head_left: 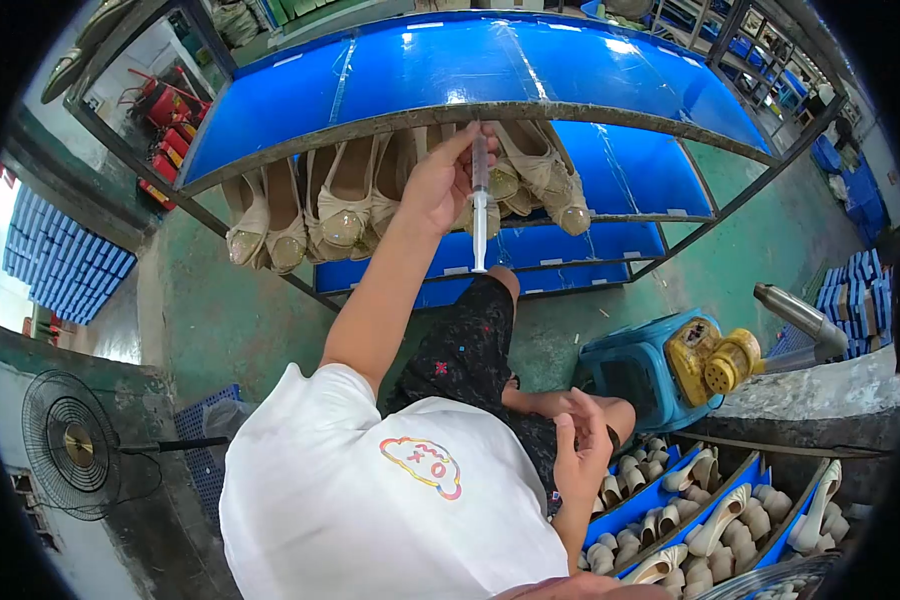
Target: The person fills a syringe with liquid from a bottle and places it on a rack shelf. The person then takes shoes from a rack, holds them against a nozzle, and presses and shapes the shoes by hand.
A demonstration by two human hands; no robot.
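My left hand [444, 182] is raised at the front of the rack, closed around a clear plastic syringe [480, 180]. Its white plunger is drawn out and points down. Beige flat shoes with shiny gold toe parts [341, 226] stand in a row on both sides of that hand, under the top shelf, toes outward. More of these shoes [552, 185] sit just right of the syringe. Low on the right, near my knee, my right hand [582, 450] is loosely curled with thumb and fingers apart, and nothing shows in it.
The metal rack has blue shelves [450, 62]. A teal plastic stool [625, 365] with a yellow machine part [725, 362] stands right. Lower right, blue-lined trays hold many shoes [720, 520]. A fan [75, 445] stands left; red fire extinguishers [170, 150] are behind.
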